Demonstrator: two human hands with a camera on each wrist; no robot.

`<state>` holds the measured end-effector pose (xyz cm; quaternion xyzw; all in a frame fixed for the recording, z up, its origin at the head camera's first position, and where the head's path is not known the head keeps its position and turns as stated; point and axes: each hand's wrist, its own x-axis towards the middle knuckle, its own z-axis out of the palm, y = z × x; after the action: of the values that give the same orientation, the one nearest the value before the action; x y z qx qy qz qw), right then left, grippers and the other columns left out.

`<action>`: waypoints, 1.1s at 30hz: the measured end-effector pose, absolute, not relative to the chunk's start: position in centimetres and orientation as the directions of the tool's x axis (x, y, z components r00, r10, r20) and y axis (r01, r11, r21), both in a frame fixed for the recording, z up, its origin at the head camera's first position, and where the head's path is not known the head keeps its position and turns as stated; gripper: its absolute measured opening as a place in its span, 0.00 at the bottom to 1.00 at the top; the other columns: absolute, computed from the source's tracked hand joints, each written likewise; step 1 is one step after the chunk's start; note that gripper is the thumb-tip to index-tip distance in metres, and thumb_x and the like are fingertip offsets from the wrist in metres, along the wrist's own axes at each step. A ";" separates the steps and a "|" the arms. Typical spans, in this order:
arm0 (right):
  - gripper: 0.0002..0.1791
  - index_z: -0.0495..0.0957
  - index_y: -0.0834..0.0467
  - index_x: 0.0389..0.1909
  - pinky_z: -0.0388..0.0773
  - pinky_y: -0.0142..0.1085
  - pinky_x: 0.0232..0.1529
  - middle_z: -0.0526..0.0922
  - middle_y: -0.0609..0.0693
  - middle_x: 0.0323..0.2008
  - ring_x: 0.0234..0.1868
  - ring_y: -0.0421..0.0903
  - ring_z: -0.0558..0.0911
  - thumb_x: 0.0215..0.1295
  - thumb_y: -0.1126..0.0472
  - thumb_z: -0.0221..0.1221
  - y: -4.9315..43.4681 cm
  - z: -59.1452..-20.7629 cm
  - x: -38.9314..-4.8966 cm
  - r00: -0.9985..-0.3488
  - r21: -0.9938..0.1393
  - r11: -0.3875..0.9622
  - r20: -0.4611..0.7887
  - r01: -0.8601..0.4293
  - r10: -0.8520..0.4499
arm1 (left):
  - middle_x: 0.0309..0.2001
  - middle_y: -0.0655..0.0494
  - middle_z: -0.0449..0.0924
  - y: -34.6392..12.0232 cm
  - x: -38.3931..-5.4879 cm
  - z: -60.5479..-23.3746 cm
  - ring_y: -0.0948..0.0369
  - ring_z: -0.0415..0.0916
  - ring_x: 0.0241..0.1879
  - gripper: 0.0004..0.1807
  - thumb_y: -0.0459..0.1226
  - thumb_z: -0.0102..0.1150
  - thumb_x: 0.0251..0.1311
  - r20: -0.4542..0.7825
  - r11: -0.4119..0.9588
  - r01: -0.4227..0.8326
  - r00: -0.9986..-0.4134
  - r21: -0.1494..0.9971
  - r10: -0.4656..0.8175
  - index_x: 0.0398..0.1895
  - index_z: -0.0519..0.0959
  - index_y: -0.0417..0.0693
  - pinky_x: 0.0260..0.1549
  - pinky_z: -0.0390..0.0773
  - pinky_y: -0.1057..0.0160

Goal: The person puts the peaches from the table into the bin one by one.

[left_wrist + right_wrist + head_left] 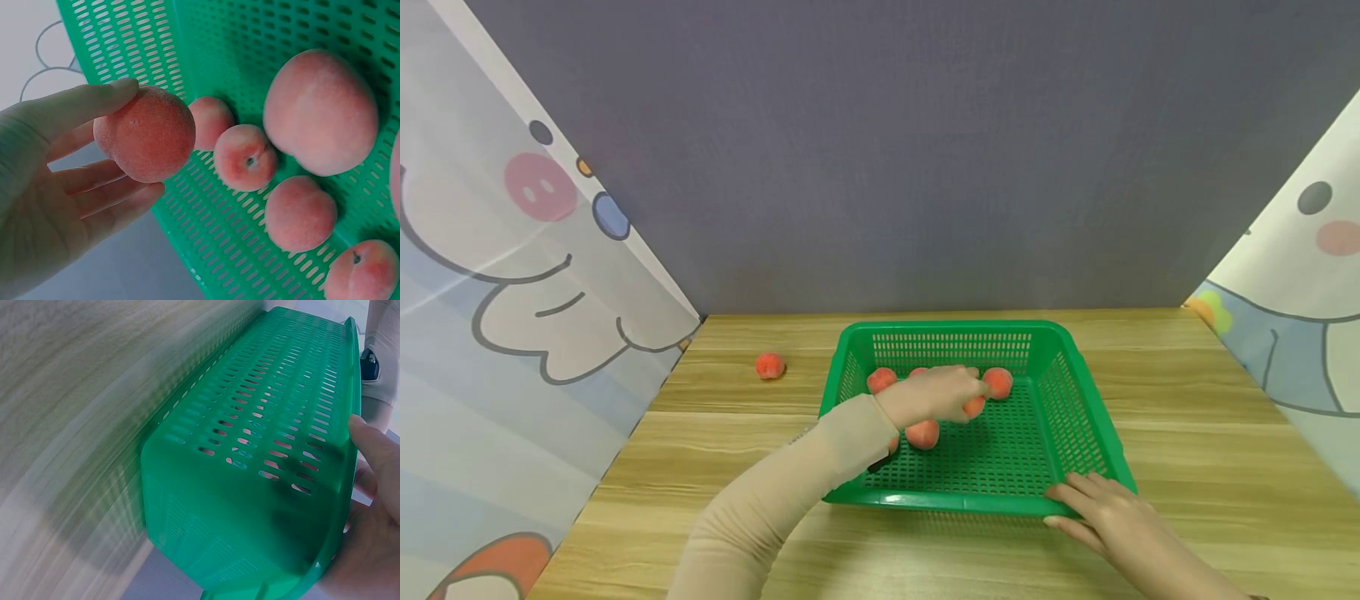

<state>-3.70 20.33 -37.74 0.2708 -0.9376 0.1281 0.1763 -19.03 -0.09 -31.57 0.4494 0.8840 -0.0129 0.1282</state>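
Observation:
A green plastic basket with slotted walls stands on the wooden table and contains several peaches, one of them a peach near its middle. My left hand reaches in over the basket and holds a peach between thumb and fingers. More peaches lie around it, among them a large-looking peach. The left forearm hides part of the basket's left side in the head view. My right hand grips the rim at the near right corner, thumb outside and fingers over the edge in the right wrist view.
A lone peach lies on the table left of the basket. Behind the table rises a grey panel. Sheets with cartoon figures hang at the left and right.

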 end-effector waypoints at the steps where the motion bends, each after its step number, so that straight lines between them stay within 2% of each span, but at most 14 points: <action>1: 0.13 0.79 0.50 0.34 0.74 0.48 0.38 0.80 0.47 0.35 0.37 0.49 0.79 0.48 0.48 0.62 20.3 -37.7 -3.7 -0.792 -0.145 0.821 0.400 -0.552 -0.462 | 0.39 0.56 0.73 -0.1 -19.0 -31.7 0.64 0.65 0.25 0.14 0.31 0.53 0.56 -0.242 0.585 0.805 -0.551 0.097 0.799 0.44 0.76 0.55 0.19 0.57 0.72; 4: 0.13 0.79 0.50 0.34 0.74 0.48 0.38 0.80 0.48 0.36 0.38 0.49 0.79 0.48 0.48 0.62 20.3 -37.7 -3.7 -0.795 -0.149 0.822 0.396 -0.549 -0.459 | 0.33 0.59 0.70 -0.1 -19.0 -32.2 0.64 0.62 0.27 0.11 0.30 0.53 0.56 -0.249 0.569 0.814 -0.531 0.112 0.810 0.41 0.76 0.53 0.24 0.57 0.72; 9: 0.13 0.79 0.50 0.34 0.74 0.49 0.38 0.80 0.48 0.36 0.38 0.49 0.79 0.48 0.48 0.62 20.3 -37.7 -3.7 -0.791 -0.151 0.819 0.401 -0.554 -0.462 | 0.32 0.61 0.71 -0.1 -19.0 -33.0 0.65 0.62 0.32 0.13 0.34 0.57 0.55 -0.269 0.570 0.814 -0.529 0.106 0.805 0.45 0.75 0.53 0.25 0.58 0.72; 14: 0.13 0.78 0.48 0.33 0.74 0.46 0.37 0.78 0.42 0.34 0.36 0.46 0.78 0.47 0.48 0.62 20.3 -37.8 -3.7 -0.773 -0.134 0.812 0.425 -0.567 -0.470 | 0.23 0.61 0.66 0.1 -18.9 -33.5 0.66 0.59 0.22 0.06 0.34 0.54 0.57 -0.298 0.580 0.808 -0.531 0.103 0.793 0.37 0.73 0.53 0.20 0.56 0.72; 17: 0.12 0.78 0.47 0.33 0.74 0.45 0.36 0.77 0.39 0.33 0.35 0.45 0.78 0.47 0.48 0.62 20.3 -37.9 -3.7 -0.763 -0.123 0.809 0.438 -0.574 -0.475 | 0.20 0.61 0.64 0.1 -18.9 -33.8 0.67 0.57 0.19 0.07 0.33 0.54 0.57 -0.302 0.576 0.812 -0.528 0.094 0.794 0.38 0.74 0.52 0.20 0.55 0.72; 21: 0.12 0.78 0.47 0.32 0.74 0.45 0.36 0.76 0.39 0.33 0.35 0.44 0.77 0.47 0.47 0.62 20.3 -37.9 -3.7 -0.759 -0.120 0.808 0.442 -0.577 -0.477 | 0.19 0.62 0.64 0.2 -18.9 -34.2 0.67 0.57 0.18 0.10 0.32 0.54 0.56 -0.313 0.572 0.816 -0.524 0.083 0.792 0.40 0.74 0.53 0.19 0.56 0.73; 26: 0.13 0.78 0.47 0.33 0.74 0.46 0.37 0.77 0.40 0.33 0.36 0.46 0.78 0.47 0.47 0.62 20.3 -37.9 -3.7 -0.769 -0.126 0.814 0.435 -0.567 -0.468 | 0.21 0.61 0.64 0.4 -18.8 -34.7 0.67 0.58 0.19 0.06 0.33 0.54 0.56 -0.333 0.574 0.816 -0.523 0.071 0.785 0.34 0.73 0.54 0.20 0.57 0.73; 33: 0.13 0.78 0.48 0.33 0.74 0.45 0.37 0.78 0.41 0.33 0.35 0.45 0.78 0.47 0.47 0.62 20.3 -37.9 -3.7 -0.772 -0.127 0.817 0.433 -0.563 -0.464 | 0.26 0.60 0.69 0.7 -18.6 -35.1 0.65 0.58 0.19 0.10 0.34 0.53 0.58 -0.376 0.584 0.811 -0.528 0.044 0.761 0.42 0.75 0.55 0.19 0.56 0.70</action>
<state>-3.71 20.32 -37.91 0.2752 -0.9329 0.1256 0.1952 -18.61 0.73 -35.13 0.4509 0.8715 -0.0681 0.1804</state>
